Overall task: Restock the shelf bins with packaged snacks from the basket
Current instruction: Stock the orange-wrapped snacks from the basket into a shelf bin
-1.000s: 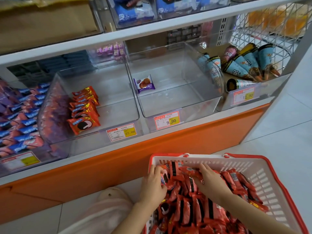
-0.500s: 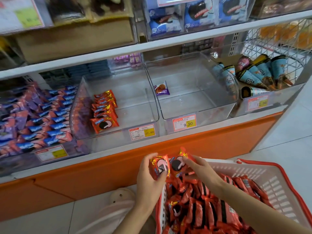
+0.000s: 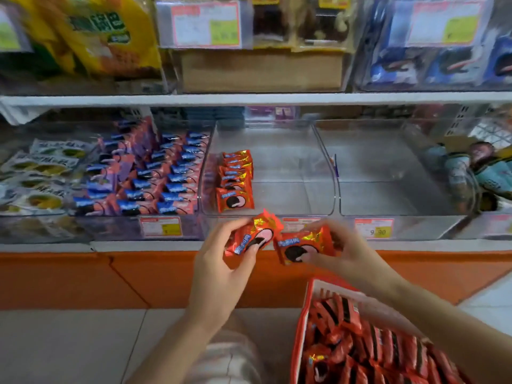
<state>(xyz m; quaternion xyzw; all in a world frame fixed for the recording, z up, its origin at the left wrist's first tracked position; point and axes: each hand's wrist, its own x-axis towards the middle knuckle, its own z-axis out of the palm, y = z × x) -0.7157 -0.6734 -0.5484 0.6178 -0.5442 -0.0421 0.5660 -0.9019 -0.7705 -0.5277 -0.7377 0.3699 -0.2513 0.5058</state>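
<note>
My left hand [image 3: 219, 273] grips a red cookie snack pack [image 3: 253, 235], and my right hand [image 3: 352, 253] grips another red snack pack [image 3: 300, 246]. Both packs hover just in front of the shelf edge, below a clear bin [image 3: 291, 173]. A short row of the same red packs [image 3: 235, 181] stands at that bin's left side. The red basket [image 3: 300, 328] at lower right is piled with several more red packs [image 3: 360, 350].
To the left a bin holds blue and pink snack packs [image 3: 146, 178]. On the right is a nearly bare clear bin [image 3: 388, 173], then cone-shaped packs [image 3: 471, 173]. Price tags [image 3: 374, 228] line the shelf front above an orange base panel [image 3: 83, 278]. An upper shelf [image 3: 249, 98] overhangs.
Both hands lifted out of the basket, each with a red pack, and rose toward the shelf front. My view swung up and left, closer to the bins.
</note>
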